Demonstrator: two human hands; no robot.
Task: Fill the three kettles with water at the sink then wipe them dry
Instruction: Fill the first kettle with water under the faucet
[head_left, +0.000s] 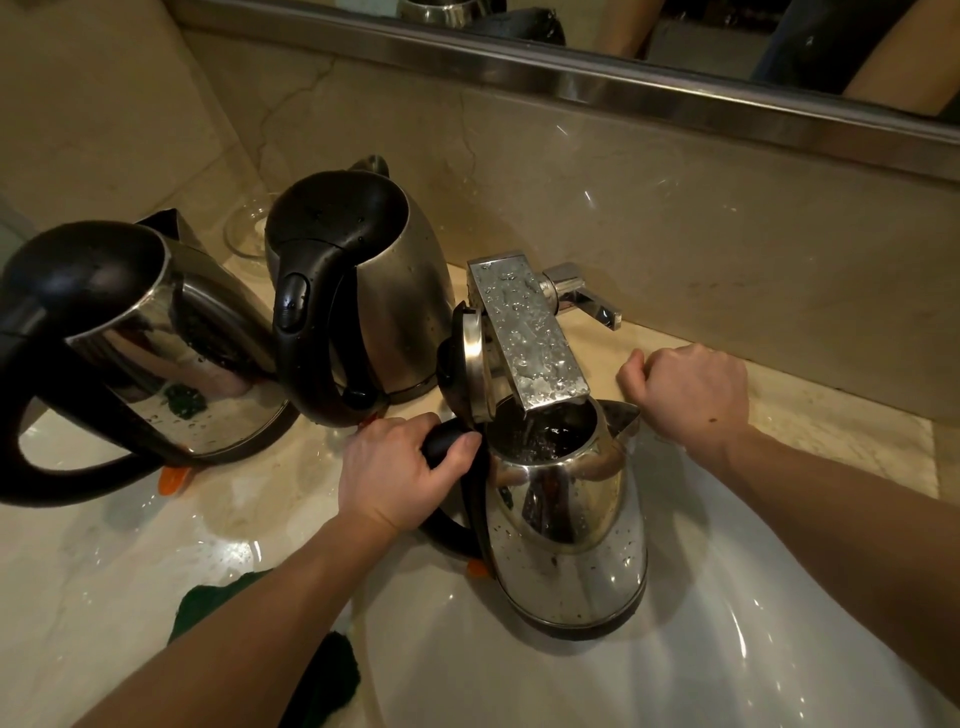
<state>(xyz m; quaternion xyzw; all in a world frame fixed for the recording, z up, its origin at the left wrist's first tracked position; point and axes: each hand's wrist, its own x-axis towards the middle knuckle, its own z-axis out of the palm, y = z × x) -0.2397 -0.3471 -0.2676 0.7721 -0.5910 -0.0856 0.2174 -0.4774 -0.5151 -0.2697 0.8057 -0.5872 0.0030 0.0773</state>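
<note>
left hand (395, 473) grips the handle of kettle (566, 545), in sink (727, 649) under tap (530, 338). lid (470, 358) up, water visible inside. right hand (691, 395) curled, holding nothing, at counter (78, 571) edge right of tap. end kettle (197, 364) and middle kettle (400, 291) on counter at left, lids down. green cloth (208, 603) beside sink.

The centre kettle (566, 519) is mirror-glossy steel (water-beaded) with a black plastic handle (452, 530); upper-centre kettle (405, 291) duller, brushed metal; tap (530, 338) shiny chrome; counter (104, 571) polished beige stone; lower-left cloth (327, 680) dark, fuzzy.
</note>
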